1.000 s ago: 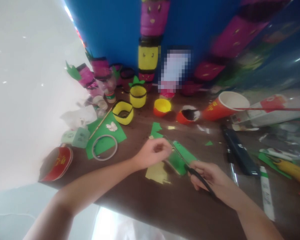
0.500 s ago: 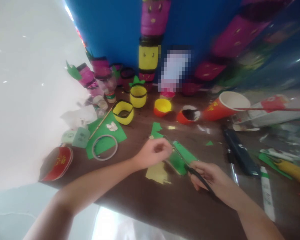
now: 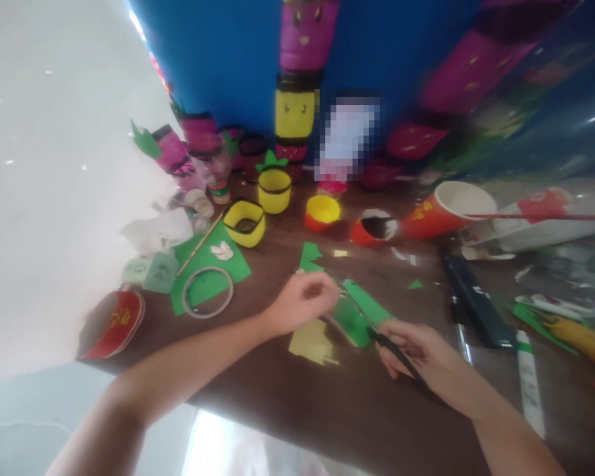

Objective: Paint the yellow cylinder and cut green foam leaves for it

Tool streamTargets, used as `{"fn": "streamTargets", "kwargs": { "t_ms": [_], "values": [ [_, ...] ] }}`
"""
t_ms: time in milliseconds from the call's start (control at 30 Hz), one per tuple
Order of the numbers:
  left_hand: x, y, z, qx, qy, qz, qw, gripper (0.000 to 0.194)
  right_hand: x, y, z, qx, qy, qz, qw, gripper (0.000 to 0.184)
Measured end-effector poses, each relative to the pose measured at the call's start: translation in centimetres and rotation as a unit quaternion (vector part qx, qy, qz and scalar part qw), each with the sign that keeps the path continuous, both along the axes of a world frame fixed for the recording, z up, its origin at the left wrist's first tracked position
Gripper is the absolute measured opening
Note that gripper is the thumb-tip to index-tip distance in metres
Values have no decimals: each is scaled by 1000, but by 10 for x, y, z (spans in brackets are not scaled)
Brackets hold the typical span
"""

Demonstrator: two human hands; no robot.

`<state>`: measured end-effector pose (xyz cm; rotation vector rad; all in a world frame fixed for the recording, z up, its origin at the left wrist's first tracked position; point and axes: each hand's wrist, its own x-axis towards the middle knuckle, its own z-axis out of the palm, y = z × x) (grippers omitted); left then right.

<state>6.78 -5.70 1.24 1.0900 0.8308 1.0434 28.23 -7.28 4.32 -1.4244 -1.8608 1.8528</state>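
My left hand [image 3: 305,301] is closed in a pinch over the middle of the table, with a tiny pale yellow paper scrap [image 3: 342,293] at its fingertips. Black-handled scissors [image 3: 396,352] are gripped in my right hand [image 3: 416,350]; their thin metal blades point up and left, toward the left fingertips. Beneath the blades lie green paper pieces [image 3: 371,303]. A torn-edged sheet of pale yellow paper [image 3: 312,344] rests below my left hand. Another cut green scrap [image 3: 309,254] is just beyond it. Blur hides the finer detail at the blade tips.
A tape roll [image 3: 207,292] lies on green paper [image 3: 240,266] at left. Yellow cups [image 3: 274,190], a red paper cup [image 3: 429,215] and purple decorated cups [image 3: 198,135] stand toward the back. A dark case [image 3: 478,301], marker [image 3: 530,383] and yellow-orange tool [image 3: 582,340] lie right.
My left hand has shifted very slightly to the left. The scissors and my right hand are almost unmoved.
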Motion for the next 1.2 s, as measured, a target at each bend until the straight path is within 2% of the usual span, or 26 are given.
{"fn": "streamTargets", "kwargs": {
  "t_ms": [267, 633, 1200],
  "values": [
    [0, 0, -1, -2, -4, 11, 1000, 15, -1, -2, 2, -18, 1, -11, 1000, 29],
    [0, 0, 0, -15, -6, 20, 1000, 13, 1, -1, 0, 8, -4, 4, 1000, 22],
    [2, -1, 0, -14, 0, 45, 999, 15, 2, 0, -2, 4, 7, -19, 1000, 19]
  ]
}}
